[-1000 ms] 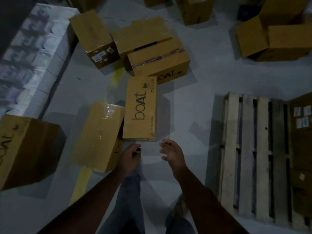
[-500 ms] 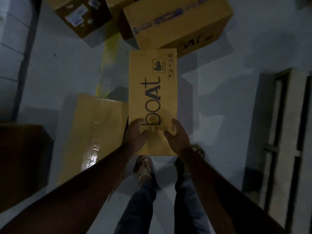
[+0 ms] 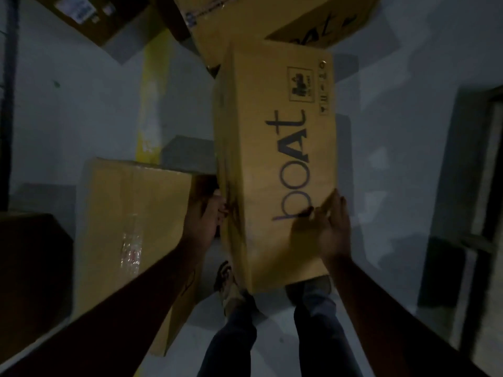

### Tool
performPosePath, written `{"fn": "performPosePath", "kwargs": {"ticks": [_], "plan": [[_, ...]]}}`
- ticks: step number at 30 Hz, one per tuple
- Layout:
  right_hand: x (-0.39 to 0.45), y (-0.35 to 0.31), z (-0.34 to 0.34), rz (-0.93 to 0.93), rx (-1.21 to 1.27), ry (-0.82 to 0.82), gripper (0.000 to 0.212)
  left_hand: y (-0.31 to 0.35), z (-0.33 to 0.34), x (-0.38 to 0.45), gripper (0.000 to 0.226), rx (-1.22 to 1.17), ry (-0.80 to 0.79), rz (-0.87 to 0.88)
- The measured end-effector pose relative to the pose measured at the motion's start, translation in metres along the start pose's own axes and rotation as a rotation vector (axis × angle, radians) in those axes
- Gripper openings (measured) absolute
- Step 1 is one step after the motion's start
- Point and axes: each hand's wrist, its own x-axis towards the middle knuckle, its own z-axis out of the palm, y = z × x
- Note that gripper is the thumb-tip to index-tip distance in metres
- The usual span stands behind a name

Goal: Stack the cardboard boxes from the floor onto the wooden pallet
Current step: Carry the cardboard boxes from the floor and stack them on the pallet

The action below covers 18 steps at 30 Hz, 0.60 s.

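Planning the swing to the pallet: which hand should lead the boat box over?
Probably the right hand: it grips the boat box on the side facing the wooden pallet. The left hand holds the far side, by the taped box.

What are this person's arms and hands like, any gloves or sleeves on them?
No gloves: the left hand and right hand are bare. Both forearms are bare too, with no sleeve or watch in view. A dark marking, perhaps a tattoo, shows on the left forearm.

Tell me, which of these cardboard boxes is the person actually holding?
The long boAt-printed box in the middle: the left hand and right hand grip its sides. The taped box at left and those at the top go untouched.
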Motion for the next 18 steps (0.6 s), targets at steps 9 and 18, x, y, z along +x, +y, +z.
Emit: {"fn": "performPosePath", "kwargs": {"ticks": [9,18], "plan": [[-0.006,-0.008,-0.018,-0.129,0.005,-0.057,0.106,-0.009,0.054,0.061,0.103,-0.013,-0.354,-0.188],[-0.024,0.025,-0.053,0.083,0.740,-0.221,0.084,-0.014,0.051,0.031,0.079,-0.049,-0.242,0.030]]}}
